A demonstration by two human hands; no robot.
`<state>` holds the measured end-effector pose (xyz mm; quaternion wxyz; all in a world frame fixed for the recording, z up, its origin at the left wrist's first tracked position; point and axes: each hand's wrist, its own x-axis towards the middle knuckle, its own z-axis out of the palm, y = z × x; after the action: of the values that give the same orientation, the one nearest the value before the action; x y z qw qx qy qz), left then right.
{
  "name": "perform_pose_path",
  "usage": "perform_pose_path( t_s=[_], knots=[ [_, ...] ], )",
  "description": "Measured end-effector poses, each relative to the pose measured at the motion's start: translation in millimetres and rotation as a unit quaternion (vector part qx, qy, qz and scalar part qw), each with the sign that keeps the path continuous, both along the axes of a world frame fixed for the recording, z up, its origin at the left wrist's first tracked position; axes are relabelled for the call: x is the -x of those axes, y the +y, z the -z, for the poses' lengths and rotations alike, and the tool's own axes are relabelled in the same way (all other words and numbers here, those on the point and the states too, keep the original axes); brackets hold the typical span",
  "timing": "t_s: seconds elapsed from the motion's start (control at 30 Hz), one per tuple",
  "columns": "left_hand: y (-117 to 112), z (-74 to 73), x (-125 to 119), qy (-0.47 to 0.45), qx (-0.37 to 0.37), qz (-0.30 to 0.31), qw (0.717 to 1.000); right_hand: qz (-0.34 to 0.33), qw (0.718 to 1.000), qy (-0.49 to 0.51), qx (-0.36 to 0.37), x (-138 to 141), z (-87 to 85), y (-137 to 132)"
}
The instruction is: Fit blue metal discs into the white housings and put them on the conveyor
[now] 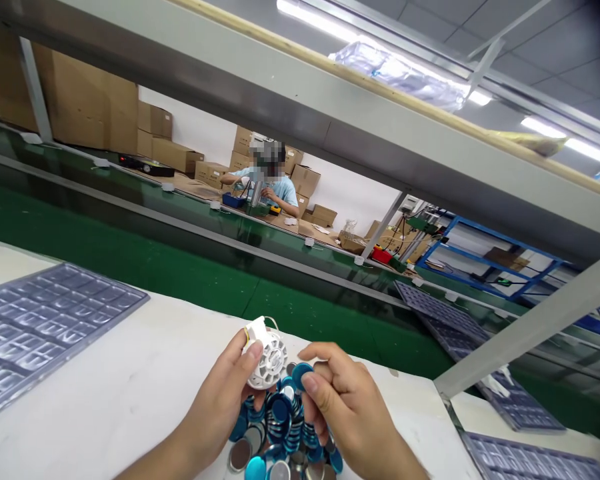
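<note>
Taking the disc pile (285, 423) as centre, it's sitting on the table (140, 373), one tray (55, 327) is lying around 10 o'clock, other trays (525, 400) around 2–3, with the belt (180, 263) running behind and a co-worker (286, 191) sitting past it, roughly 12.

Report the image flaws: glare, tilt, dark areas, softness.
Head view: the ceiling tube light is blown out to white; head view: the left-side tray catches bright glare; head view: beams slant, the top right corner goes dark; head view: the lower-right tray looks soft, the white round part in the left hand clearer.
</note>
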<state>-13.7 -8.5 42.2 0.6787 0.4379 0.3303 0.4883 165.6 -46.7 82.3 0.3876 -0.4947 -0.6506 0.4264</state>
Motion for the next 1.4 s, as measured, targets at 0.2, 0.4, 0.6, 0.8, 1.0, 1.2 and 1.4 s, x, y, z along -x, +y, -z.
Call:
perform_pose_path(
  t_s=[0.2, 0.4, 0.6, 0.8, 1.0, 1.2, 1.4],
  knots=[
    [-2.7, -1.6, 1.1, 0.054, -0.03, 0.029, 0.998, -0.013, 1.0, 0.026, -0.001, 8.9, 7.8, 0.4],
    [-3.6, -5.3, 1.2, 0.074, -0.039, 0.036, 0.996, 0.008, 0.998, 0.0, -0.055, 17.1, 10.4, 4.3],
    [-2.9, -3.2, 1.4, 0.066, -0.04, 0.043, 0.996, 0.022, 0.998, -0.009, -0.06, 17.1, 13.1, 6.4],
    [-3.7, -4.0, 1.8, 0.052, -0.038, 0.053, 0.997, 0.027, 0.999, 0.005, -0.041, 18.2, 14.9, 6.1],
    [-6.6, -8.2, 0.4, 0.019, -0.026, 0.059, 0.998, 0.026, 0.999, 0.03, -0.013, 18.4, 17.2, 6.9],
    [-5.5, -5.8, 1.6, 0.041, -0.036, 0.072, 0.996, 0.023, 1.0, 0.021, 0.002, 20.4, 13.7, 5.3],
    [-7.0, -5.8, 5.1, 0.073, -0.05, 0.103, 0.991, 0.059, 0.998, -0.011, 0.024, 19.2, 8.8, 6.7]
  ],
)
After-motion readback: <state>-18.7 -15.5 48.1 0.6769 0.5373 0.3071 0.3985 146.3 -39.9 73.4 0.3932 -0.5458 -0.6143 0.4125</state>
